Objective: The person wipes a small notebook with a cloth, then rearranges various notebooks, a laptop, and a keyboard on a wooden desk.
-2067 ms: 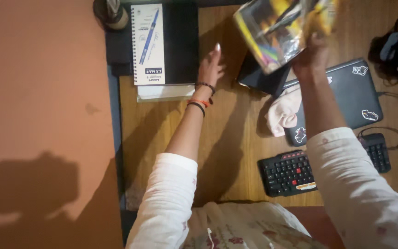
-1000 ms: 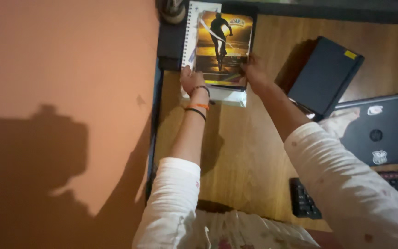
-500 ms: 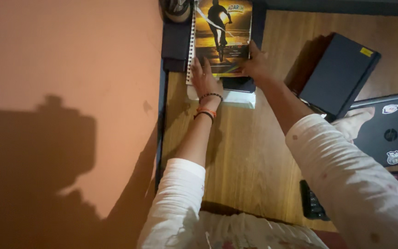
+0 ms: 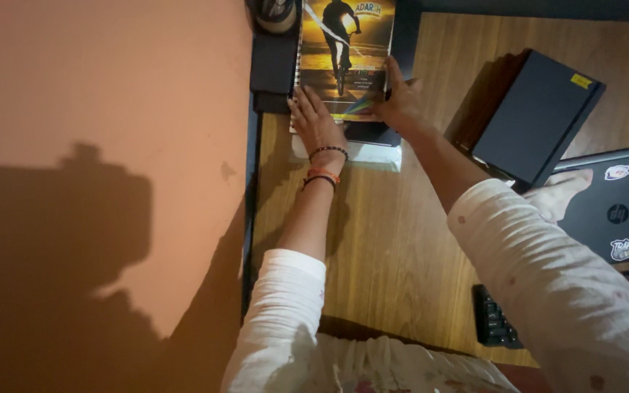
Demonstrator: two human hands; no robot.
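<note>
Both hands at the far left corner of the wooden desk [image 4: 394, 240], on a stack of books against the orange wall [image 4: 103, 87]. Left hand [image 4: 317, 122] lies flat, fingers released and spread, palm down on the lower left corner of the top book, a glossy yellow-orange notebook with a cyclist silhouette on its cover [image 4: 343, 54]. Right hand [image 4: 400, 98] is at the notebook's right edge, fingers laid along the cover and thumb out to the side; whether it grips the edge or only presses on it cannot be told. The notebook rests on a spiral-bound pad [image 4: 296, 73], whose wire binding shows along the left side, with a dark book [image 4: 376, 133] and a white one [image 4: 373, 154] peeking out beneath. Left wrist carries beaded, orange and black bands [image 4: 319, 166]. Both sleeves white with small red dots. To the right, well apart from the stack, a dark blue hardcover book with a yellow tag [image 4: 536, 116] sits tilted, overlapping a closed black laptop with stickers [image 4: 616, 211]; a pale cloth [image 4: 558, 193] lies at the laptop's left edge. Black keyboard [image 4: 493, 324] near the desk's front edge, partly hidden by the right sleeve. A dark round object [image 4: 274, 14] sits at the top corner, cut off by the frame.
</note>
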